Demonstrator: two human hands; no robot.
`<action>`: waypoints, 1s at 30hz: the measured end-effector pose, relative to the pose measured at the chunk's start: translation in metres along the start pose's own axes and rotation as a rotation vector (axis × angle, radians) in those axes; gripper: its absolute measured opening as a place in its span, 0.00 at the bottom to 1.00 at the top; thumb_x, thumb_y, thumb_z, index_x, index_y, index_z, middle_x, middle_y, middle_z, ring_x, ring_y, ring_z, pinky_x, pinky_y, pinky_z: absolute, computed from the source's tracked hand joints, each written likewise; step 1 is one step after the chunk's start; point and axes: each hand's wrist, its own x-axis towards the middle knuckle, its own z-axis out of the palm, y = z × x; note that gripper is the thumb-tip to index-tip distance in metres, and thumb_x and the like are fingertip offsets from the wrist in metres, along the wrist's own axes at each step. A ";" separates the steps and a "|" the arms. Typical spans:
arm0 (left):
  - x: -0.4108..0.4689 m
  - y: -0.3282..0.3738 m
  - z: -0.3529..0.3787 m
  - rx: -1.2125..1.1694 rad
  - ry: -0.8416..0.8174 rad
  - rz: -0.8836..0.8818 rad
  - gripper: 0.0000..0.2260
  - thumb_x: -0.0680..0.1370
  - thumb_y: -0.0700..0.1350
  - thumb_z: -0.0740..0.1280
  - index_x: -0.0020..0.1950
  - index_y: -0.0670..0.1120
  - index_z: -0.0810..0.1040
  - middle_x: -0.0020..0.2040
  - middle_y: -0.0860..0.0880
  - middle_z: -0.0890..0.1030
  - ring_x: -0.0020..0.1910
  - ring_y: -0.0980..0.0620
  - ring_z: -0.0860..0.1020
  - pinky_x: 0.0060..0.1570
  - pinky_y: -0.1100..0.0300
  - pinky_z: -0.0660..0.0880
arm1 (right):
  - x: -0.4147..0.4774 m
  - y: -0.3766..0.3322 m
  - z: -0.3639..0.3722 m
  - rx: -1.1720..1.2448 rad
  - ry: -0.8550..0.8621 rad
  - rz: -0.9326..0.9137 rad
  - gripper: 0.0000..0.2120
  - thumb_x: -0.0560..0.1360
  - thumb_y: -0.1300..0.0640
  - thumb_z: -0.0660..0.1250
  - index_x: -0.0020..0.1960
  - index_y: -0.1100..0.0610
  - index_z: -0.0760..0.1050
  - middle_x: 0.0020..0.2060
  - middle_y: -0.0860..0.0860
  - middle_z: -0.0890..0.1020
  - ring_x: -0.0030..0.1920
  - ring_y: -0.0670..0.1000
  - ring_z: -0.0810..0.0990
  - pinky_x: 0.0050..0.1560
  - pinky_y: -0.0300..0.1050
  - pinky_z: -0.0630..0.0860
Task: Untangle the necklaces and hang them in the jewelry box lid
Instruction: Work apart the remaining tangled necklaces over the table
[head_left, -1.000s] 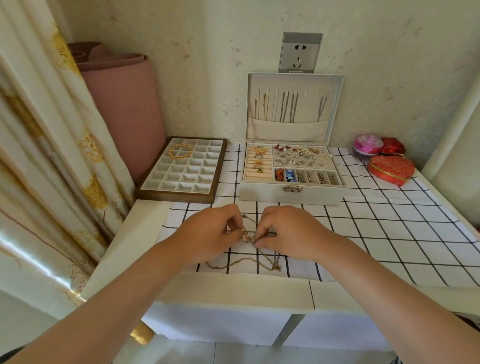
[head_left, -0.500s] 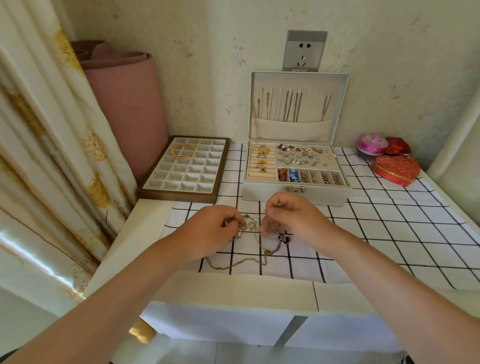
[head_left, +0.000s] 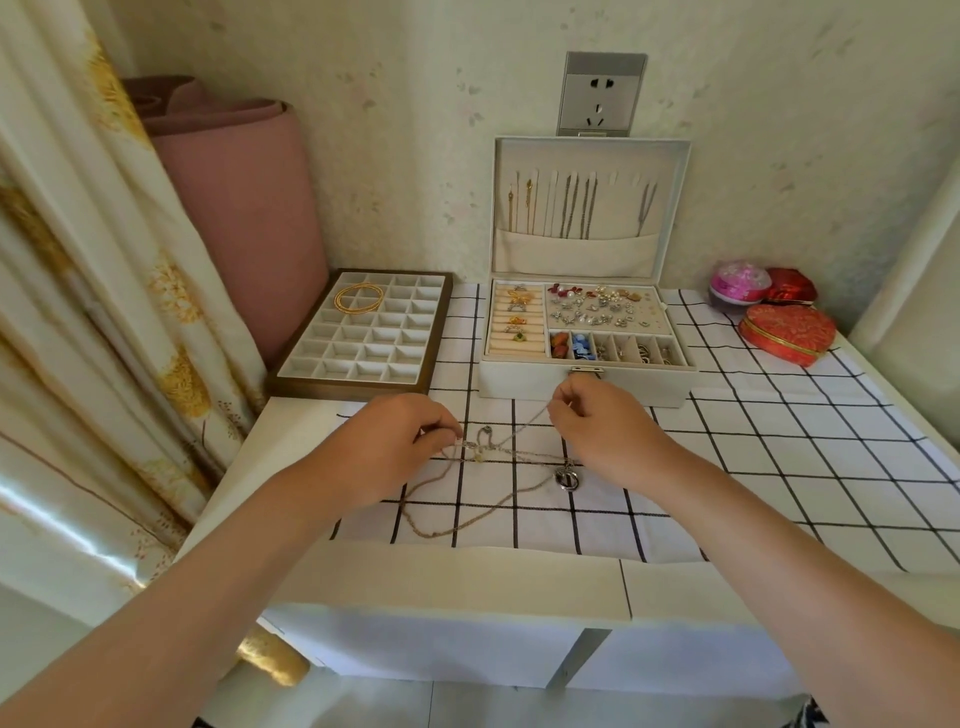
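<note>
A tangle of thin necklaces (head_left: 483, 452) lies on the checked cloth in front of the white jewelry box (head_left: 582, 382). My left hand (head_left: 400, 447) pinches the knotted part at its left end. My right hand (head_left: 602, 423) pinches a silver chain (head_left: 524, 426) and holds it raised toward the box front. A dark round pendant (head_left: 567, 479) rests on the cloth below my right hand. A gold chain (head_left: 467, 514) loops toward the table's front edge. The box lid (head_left: 589, 156) stands upright with several chains hanging inside it.
A brown tray (head_left: 358, 384) with white compartments holds gold bangles (head_left: 358, 299), left of the box. A red heart-shaped box (head_left: 787, 335), a pink round case (head_left: 740, 283) and a red case sit at the back right. A pink roll and a curtain stand at the left.
My right hand has lifted away from my left, up toward the box, drawing a silver chain out of the tangle. The dark pendant has come into view on the cloth.
</note>
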 end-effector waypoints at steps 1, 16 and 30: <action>-0.001 0.000 0.000 0.022 -0.020 0.015 0.08 0.81 0.47 0.66 0.57 0.53 0.83 0.48 0.60 0.79 0.47 0.62 0.77 0.43 0.74 0.68 | 0.000 0.001 0.000 -0.028 0.021 0.008 0.08 0.82 0.52 0.60 0.44 0.50 0.72 0.35 0.48 0.78 0.34 0.48 0.75 0.37 0.48 0.73; -0.009 0.009 0.000 -0.289 -0.090 -0.137 0.09 0.83 0.46 0.62 0.46 0.54 0.79 0.41 0.57 0.79 0.35 0.66 0.74 0.38 0.71 0.68 | -0.008 -0.018 0.013 -0.294 0.031 -0.257 0.10 0.76 0.52 0.68 0.57 0.47 0.80 0.51 0.44 0.78 0.52 0.45 0.75 0.51 0.45 0.74; -0.011 0.017 -0.002 -1.024 -0.045 -0.307 0.11 0.84 0.41 0.58 0.45 0.39 0.74 0.36 0.49 0.80 0.40 0.53 0.79 0.50 0.57 0.78 | -0.005 -0.036 0.022 0.385 -0.169 -0.060 0.02 0.73 0.55 0.76 0.44 0.50 0.86 0.41 0.49 0.87 0.46 0.49 0.85 0.52 0.39 0.79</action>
